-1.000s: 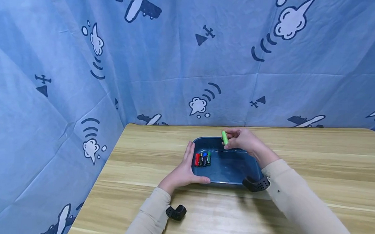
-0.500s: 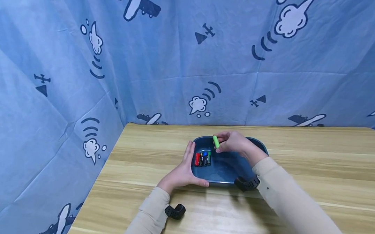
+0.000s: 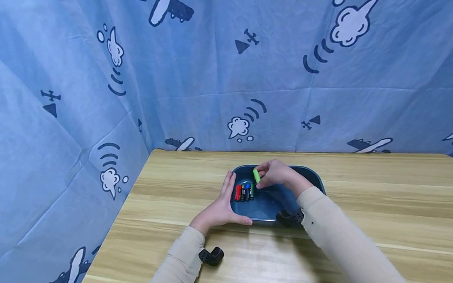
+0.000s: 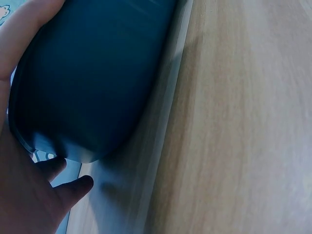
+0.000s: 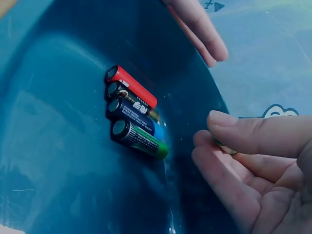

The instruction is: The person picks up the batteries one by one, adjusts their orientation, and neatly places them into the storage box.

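A dark blue tray [image 3: 266,208] stands on the table. My left hand [image 3: 216,209] is spread around its left end, straight fingers along the side and thumb at the front rim. My right hand [image 3: 277,175] pinches a light green battery [image 3: 256,176] between thumb and fingers, over the tray's back left part; the right wrist view mostly hides that battery behind the thumb. Side by side in the tray lie a red battery [image 5: 136,88], a black and gold battery [image 5: 134,103], a dark blue battery [image 5: 136,118] and a black and green battery [image 5: 141,141].
The wooden table [image 3: 379,199] extends on both sides of the tray. A blue patterned curtain [image 3: 199,64] hangs behind it and on the left. Black bands sit at the left wrist [image 3: 211,256] and the right wrist [image 3: 289,218].
My right hand has moved left and slightly nearer with the light green battery, toward the row of batteries. The left hand and the tray have stayed in place.
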{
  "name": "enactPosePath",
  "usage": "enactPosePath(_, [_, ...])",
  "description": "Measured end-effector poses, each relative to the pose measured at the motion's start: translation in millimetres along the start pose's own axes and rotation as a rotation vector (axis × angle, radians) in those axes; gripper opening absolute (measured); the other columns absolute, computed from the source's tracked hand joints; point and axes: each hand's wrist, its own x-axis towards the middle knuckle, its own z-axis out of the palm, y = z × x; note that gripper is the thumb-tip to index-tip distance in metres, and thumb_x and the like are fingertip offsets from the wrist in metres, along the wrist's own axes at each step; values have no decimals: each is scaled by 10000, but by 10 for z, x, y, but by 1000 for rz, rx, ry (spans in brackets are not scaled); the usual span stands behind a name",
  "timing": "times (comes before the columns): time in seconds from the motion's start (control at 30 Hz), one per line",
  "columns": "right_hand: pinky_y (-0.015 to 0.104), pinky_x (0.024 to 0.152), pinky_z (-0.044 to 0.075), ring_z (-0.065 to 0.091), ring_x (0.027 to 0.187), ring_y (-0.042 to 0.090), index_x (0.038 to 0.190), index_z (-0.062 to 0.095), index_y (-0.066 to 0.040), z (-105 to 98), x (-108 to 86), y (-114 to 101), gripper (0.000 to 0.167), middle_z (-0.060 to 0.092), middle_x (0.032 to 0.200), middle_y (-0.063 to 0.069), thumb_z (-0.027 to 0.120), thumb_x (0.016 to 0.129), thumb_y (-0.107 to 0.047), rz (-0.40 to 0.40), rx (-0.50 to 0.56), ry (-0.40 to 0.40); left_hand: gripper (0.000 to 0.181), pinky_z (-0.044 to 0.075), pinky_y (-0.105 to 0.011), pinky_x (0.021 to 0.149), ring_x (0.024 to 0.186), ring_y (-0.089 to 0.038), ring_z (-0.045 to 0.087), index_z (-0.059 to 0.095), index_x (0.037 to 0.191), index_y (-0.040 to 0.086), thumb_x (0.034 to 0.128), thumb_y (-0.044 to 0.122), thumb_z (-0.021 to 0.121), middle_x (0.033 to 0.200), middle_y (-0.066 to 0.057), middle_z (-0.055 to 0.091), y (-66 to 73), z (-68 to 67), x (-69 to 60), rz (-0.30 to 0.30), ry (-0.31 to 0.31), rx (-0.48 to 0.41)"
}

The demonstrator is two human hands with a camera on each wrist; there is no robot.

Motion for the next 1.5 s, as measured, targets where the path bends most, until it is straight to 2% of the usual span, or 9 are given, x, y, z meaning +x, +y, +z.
enactPosePath(0.1, [330, 738, 539, 603, 788, 190, 1244, 512, 73, 35, 21, -21, 569, 574, 958, 139, 735, 720, 66, 6, -21, -23, 1237, 240, -519, 1055, 1395, -272, 30, -134, 1473, 282, 688, 337, 821, 1517, 55, -221, -6, -2, -4, 1, -4, -6])
enactPosePath(0.27, [352, 740, 539, 635, 761, 202, 1198, 538, 98, 51, 35, -28, 514, 617, 914, 143, 743, 730, 36, 16, -122, -73, 1226, 247, -515, 1054, 1394, -279, 42, -125, 1476, 282, 692, 349, 816, 1517, 55, -221, -15, 4, 2, 5, -9, -11])
enactPosePath(0.47, [344, 710, 543, 636, 732, 194, 1113, 574, 68, 54, 62, 28, 442, 622, 894, 134, 766, 720, 2, 52, -230, -96, 1228, 255, -516, 1050, 1390, -279, 77, -109, 1480, 290, 681, 359, 822, 1510, 104, -222, -15, 5, 0, -8, -3, -10])
enactPosePath(0.7, [360, 681, 547, 649, 673, 205, 1085, 550, 35, 90, 70, 57, 418, 629, 865, 134, 765, 729, -10, 84, -221, -143, 1226, 256, -510, 1051, 1387, -283, 87, -110, 1479, 289, 684, 355, 821, 1513, 91, -220, -3, 1, -2, -5, -1, -2])
enactPosePath(1.03, [352, 649, 544, 651, 633, 222, 1081, 521, 7, 140, 33, 73, 440, 656, 765, 106, 777, 726, -37, 103, -305, -173, 1231, 263, -502, 1051, 1387, -290, 86, -113, 1480, 276, 681, 374, 819, 1514, 76, -220, -1, 19, -7, 4, 0, 3])
enactPosePath(1.5, [360, 642, 545, 654, 611, 213, 1109, 498, -5, 116, -37, 119, 428, 656, 762, 114, 740, 756, -6, 122, -280, -151, 1211, 248, -499, 1058, 1392, -270, 60, -104, 1479, 293, 691, 367, 813, 1508, 110, -220, 47, 50, 39, 14, -32, -4])
